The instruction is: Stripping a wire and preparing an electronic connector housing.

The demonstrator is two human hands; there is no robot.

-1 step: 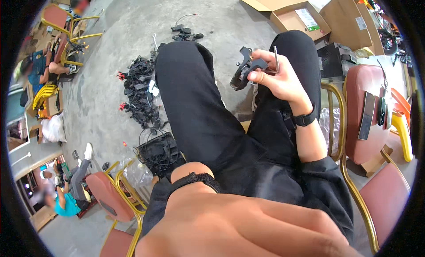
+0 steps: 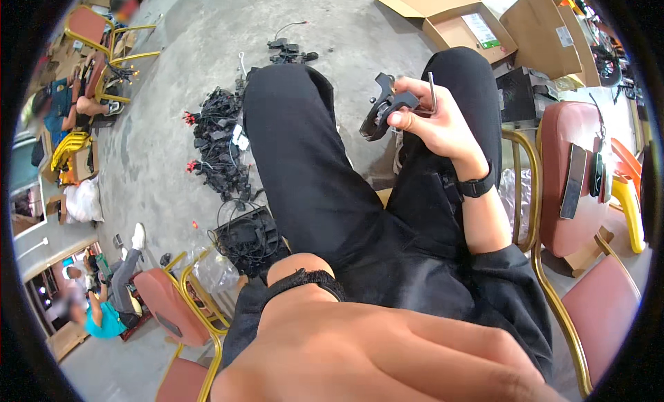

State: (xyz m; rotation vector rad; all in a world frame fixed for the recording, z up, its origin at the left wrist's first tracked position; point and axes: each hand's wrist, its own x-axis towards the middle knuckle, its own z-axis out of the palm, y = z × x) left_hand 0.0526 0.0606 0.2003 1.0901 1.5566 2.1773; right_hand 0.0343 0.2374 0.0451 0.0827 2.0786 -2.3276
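Note:
My right hand (image 2: 443, 118) is raised over my right knee. Between its thumb and fingers it grips a small black part (image 2: 377, 125) with curved, lever-like arms and some bare metal inside; its exact kind is unclear. A silver L-shaped hex key (image 2: 433, 90) sits in the same hand, one leg sticking up past the fingers. Very near the camera, my left hand (image 2: 373, 353) fills the lower part of the picture, back of the hand showing. Its fingertips run out of the frame, so whether it holds anything is hidden.
Left of my legs, a pile of black cabled parts (image 2: 221, 146) lies on the concrete floor near a black box (image 2: 249, 236) with coiled cable. Open cardboard boxes (image 2: 443, 21) stand ahead right. Padded chairs (image 2: 574, 174) flank me. People (image 2: 107, 322) sit at far left.

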